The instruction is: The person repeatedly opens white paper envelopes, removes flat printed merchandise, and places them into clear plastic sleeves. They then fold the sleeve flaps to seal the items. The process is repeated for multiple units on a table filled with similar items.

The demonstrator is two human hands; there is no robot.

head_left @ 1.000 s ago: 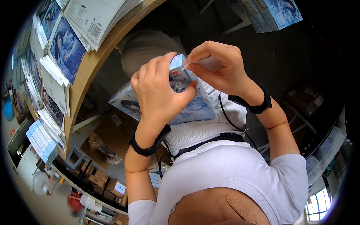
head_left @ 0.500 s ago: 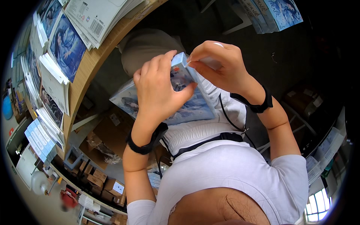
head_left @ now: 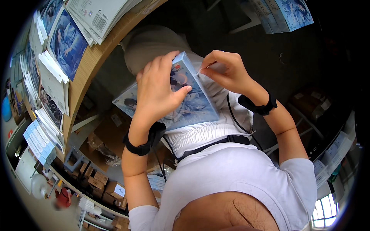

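A light blue illustrated box (head_left: pixel 194 104) in clear wrap rests on my lap, with a part extending under my left hand to the left. My left hand (head_left: pixel 156 92) grips it, fingers over the top end and thumb across the front. My right hand (head_left: pixel 225 71) is closed in a pinch on a thin white strip (head_left: pixel 198 72) at the box's upper right edge; I cannot tell whether this is film or tape.
A curved-looking wooden table edge (head_left: pixel 83 90) runs along my left, carrying printed packets (head_left: pixel 67 44) and blue boxes (head_left: pixel 38 140). More blue boxes (head_left: pixel 289 15) stand top right. Cartons (head_left: pixel 98 177) lie low left; a white chair frame (head_left: pixel 266 148) is at right.
My right hand has moved slightly down and outward along the box's right edge, still pinching the strip. My left thumb has shifted left, and more of the box's front shows.
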